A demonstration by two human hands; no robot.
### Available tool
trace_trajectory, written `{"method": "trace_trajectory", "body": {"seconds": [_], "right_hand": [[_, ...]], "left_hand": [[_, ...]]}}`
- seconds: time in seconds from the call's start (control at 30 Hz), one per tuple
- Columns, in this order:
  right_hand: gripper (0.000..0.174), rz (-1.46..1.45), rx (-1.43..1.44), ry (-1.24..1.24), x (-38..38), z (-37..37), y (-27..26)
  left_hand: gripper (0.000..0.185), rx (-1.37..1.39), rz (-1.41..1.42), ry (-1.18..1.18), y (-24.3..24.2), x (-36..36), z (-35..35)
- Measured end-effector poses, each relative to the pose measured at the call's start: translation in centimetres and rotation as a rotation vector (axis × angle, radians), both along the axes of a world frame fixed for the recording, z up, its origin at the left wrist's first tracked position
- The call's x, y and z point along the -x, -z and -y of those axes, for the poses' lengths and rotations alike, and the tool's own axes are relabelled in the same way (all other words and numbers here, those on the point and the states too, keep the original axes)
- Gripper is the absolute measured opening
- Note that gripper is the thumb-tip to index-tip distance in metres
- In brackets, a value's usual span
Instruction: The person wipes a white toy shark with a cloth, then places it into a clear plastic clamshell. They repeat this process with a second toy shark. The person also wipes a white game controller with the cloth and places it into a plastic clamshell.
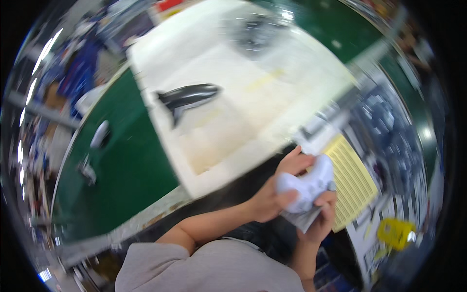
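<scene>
A white game controller [310, 186] is in front of me, blurred by motion. My left hand [264, 199] grips it at one handle, with the thumb over its face and the fingers behind. Below the controller, my right hand [321, 222] pinches a thin grey sheet [304, 219], cloth or paper, against the controller's near edge. Beyond my hands lies a white foam-like tray or sheet [226, 146]. On it rests a glossy black curved part [189, 95], pale on its underside.
A clear plastic bag of dark pieces [257, 34] sits at the tray's far end. Left on the green tabletop [135, 164] are a white part [99, 134] and a small silvery piece [87, 172]. At right lie yellow printed paper [350, 182], bagged dark parts [386, 120] and a yellow object [396, 233].
</scene>
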State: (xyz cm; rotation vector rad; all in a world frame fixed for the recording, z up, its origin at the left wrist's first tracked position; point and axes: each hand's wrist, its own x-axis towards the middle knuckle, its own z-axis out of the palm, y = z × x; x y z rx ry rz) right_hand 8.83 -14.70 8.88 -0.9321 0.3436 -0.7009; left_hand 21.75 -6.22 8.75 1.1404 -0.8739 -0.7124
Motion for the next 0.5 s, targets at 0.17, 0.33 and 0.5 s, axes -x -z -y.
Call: {"method": "trace_trajectory", "body": {"seconds": [0.17, 0.33, 0.5], "right_hand": [[0.017, 0.248, -0.639, -0.159, -3.6, -1.6, 0.7], [0.020, 0.057, -0.332, -0.081, -1.8, 0.4, 1.0], [0.019, -0.008, -0.305, -0.096, -1.5, 3.0, 1.6]], "left_hand": [[0.096, -0.510, 0.870, -0.593, -2.4, -4.8, -10.2], [0.041, -1.193, 1.160, -1.462, -5.4, -16.5, -32.5], [0.115, -1.689, 0.117, -1.805, 0.1, -23.2, -53.5]]}}
